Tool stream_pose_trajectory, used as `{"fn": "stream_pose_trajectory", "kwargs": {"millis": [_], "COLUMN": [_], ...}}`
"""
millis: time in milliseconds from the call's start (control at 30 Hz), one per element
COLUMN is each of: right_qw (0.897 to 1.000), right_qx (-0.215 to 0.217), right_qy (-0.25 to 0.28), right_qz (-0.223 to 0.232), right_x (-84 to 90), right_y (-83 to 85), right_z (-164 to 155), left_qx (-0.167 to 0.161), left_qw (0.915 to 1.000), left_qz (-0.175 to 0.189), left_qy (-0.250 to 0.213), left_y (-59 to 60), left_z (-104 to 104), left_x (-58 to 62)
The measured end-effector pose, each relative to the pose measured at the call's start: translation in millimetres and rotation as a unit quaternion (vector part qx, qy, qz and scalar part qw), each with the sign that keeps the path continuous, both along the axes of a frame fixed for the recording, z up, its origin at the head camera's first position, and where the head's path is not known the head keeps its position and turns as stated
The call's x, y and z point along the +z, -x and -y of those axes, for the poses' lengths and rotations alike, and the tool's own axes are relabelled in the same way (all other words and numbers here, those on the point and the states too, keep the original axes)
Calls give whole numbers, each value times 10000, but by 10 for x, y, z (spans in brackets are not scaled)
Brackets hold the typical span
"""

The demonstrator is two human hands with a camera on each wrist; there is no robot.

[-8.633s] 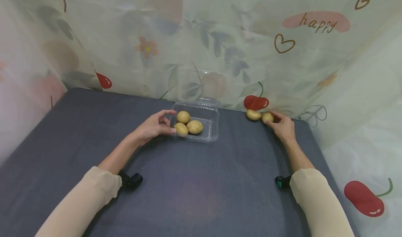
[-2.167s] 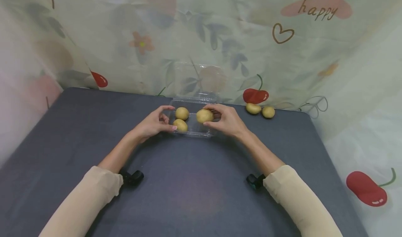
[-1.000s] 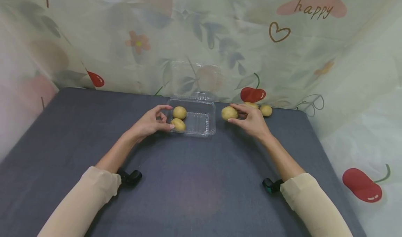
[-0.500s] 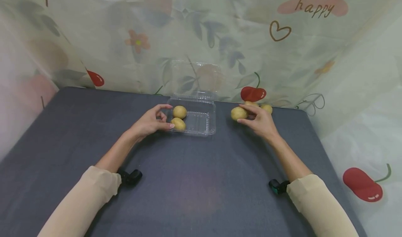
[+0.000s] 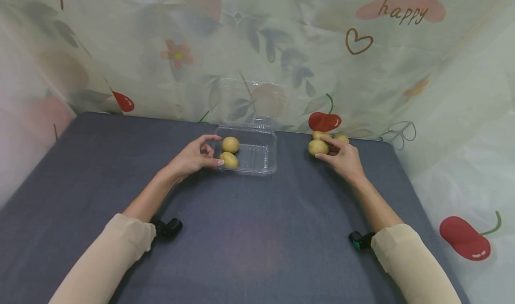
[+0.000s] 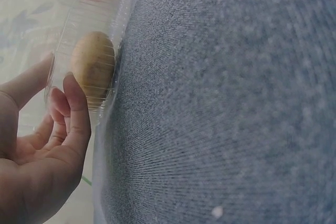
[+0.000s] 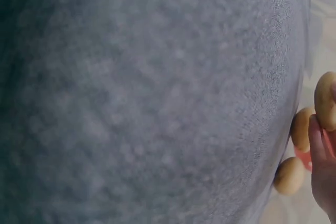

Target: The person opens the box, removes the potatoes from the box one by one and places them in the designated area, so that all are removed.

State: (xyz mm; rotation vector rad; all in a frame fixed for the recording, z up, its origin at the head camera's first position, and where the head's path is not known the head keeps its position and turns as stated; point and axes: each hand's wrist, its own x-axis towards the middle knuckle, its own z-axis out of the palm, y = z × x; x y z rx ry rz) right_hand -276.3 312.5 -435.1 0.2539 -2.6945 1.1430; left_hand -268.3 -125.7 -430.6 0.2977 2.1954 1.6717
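Note:
My left hand [image 5: 192,157] holds the left side of a clear plastic clamshell container [image 5: 257,156], thumb at the front corner and index finger at the back one. Two potatoes, one behind [image 5: 230,145] and one in front [image 5: 229,160], lie in its left half. Between thumb and fingers, my right hand [image 5: 346,160] grips a third potato [image 5: 318,148] at the table's back right. Just behind it are two more, a left potato [image 5: 321,135] and a right potato [image 5: 342,138] partly covered by the hand. In the right wrist view the gripped potato [image 7: 326,100] appears above both.
The container's lid [image 5: 251,99] stands raised against the patterned curtain [image 5: 153,62] behind the table. Dark grey cloth covers the table [image 5: 241,232]. A black wrist camera [image 5: 170,228] sits at the left cuff, another wrist camera [image 5: 360,240] at the right.
Three potatoes lay in the container at first. My right hand has lifted one out and carried it right, beside the two at the back edge. The left hand has stayed on the container.

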Motion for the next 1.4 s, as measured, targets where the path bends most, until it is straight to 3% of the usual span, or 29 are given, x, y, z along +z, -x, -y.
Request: {"fn": "stream_pose_trajectory", "kwargs": {"millis": [533,967,1400], "right_qw": [9991,9912,9934], "right_qx": [-188,-440,-400], "right_qy": [-291,-1172,-998], "right_qz": [224,436,392], "right_x": [-8,-38,-21], "right_y": [50,44,42], "right_z": [-100,-127,-132], "left_qx": [-17,-1,-34], "left_qw": [10000,10000,10000], "left_qz": [-15,5,30], "left_qy": [14,19,-59], "left_y": [4,-16,0], "left_z": [-1,-1,1], "left_x": [18,14,3]}}
